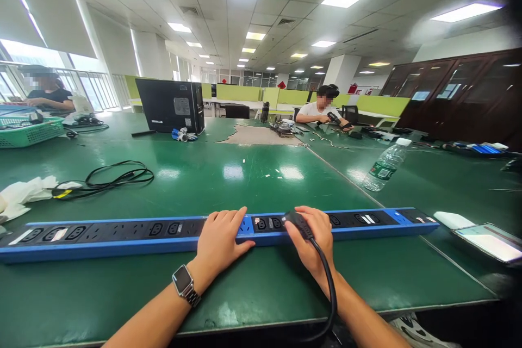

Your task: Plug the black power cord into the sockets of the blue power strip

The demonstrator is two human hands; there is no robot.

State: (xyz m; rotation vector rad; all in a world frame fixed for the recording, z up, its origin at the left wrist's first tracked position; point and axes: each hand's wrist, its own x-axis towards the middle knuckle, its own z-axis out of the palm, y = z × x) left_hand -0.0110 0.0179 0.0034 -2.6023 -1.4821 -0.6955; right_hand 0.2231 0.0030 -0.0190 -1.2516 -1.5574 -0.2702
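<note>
A long blue power strip (122,247) with black socket panels lies across the green table in front of me. My left hand (220,239) rests over its middle, fingers laid across the top and thumb along the near side. Just right of centre, my right hand (316,234) grips a black power plug (299,223) at the sockets. Whether its pins are inserted is hidden. From the plug a thick black cable (328,277) loops down over the table's front edge.
A tilted-looking water bottle (383,166) and a phone (491,240) are at the right. Left are a coiled black cable (118,176), white tissue (28,196) and a green basket (32,131). Behind stands a black computer case (169,106). A co-worker (322,109) sits across, another person (47,89) far left.
</note>
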